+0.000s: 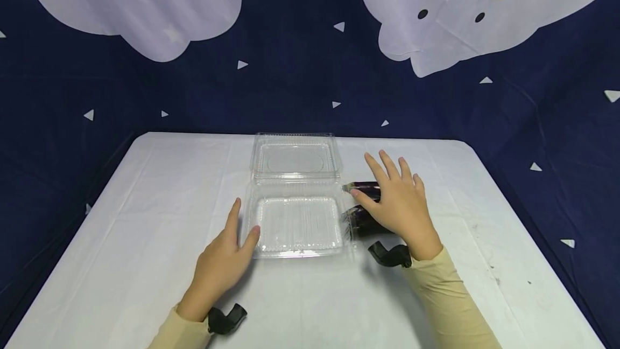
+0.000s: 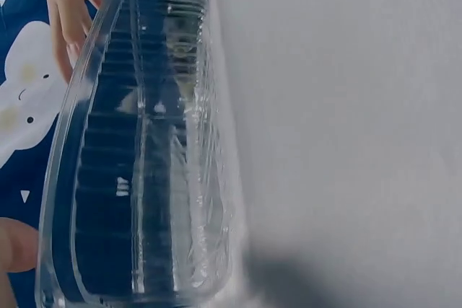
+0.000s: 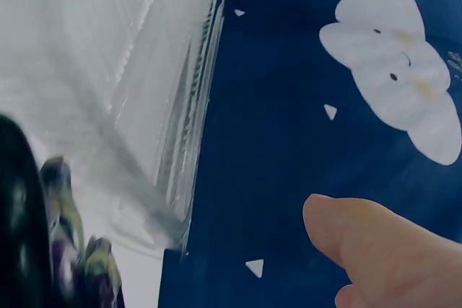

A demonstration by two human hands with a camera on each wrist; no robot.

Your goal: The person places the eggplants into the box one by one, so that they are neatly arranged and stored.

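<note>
A clear plastic clamshell container (image 1: 297, 254) lies unfolded on the table, its lid (image 1: 293, 158) laid back towards the far edge. My left hand (image 1: 220, 265) is at its left side, fingers extended, with the thumb tip right at the rim. Dark purple eggplants (image 1: 363, 224) lie against the container's right side, green-tinged stem ends facing left. Over them my right hand (image 1: 402, 203) is spread, fingers apart, hiding part of the eggplants. The right wrist view shows a glossy eggplant (image 3: 18, 214) close up, beside two stem ends, and my right thumb (image 3: 375, 243) apart from them.
A white cloth covers the table (image 1: 116, 263). Behind it hangs a dark blue curtain (image 1: 290, 85) printed with clouds and small triangles. Black straps are on both wrists, the left strap (image 1: 226, 319) and the right strap (image 1: 389, 255).
</note>
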